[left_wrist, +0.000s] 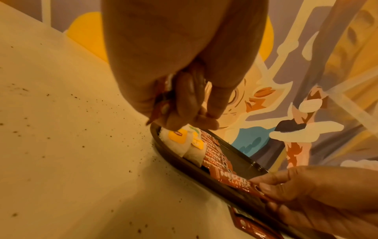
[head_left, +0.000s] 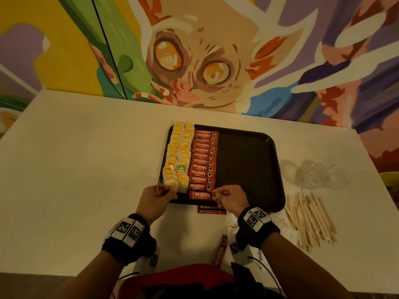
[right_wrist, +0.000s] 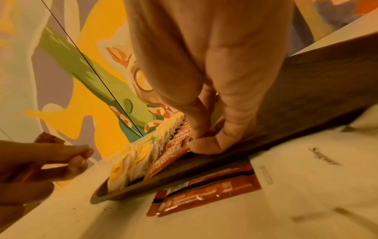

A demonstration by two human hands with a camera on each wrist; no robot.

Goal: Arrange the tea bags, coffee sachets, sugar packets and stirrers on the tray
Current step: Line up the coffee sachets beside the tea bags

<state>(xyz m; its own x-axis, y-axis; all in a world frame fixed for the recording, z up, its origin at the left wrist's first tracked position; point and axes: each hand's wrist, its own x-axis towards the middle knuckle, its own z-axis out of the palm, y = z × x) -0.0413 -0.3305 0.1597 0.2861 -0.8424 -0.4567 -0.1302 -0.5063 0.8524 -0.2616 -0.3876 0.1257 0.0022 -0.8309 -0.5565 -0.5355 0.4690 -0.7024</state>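
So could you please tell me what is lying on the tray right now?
On the tray: two columns of tea bags along its left side and a column of coffee sachets beside them. The right hand pinches the nearest sachet; whatever lies under that hand is hidden.

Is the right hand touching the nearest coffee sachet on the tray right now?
Touching. In the right wrist view the right hand pinches the end of the nearest coffee sachet on the tray.

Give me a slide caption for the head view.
Right hand sets a Nescafe sachet on the tray; left hand holds more.
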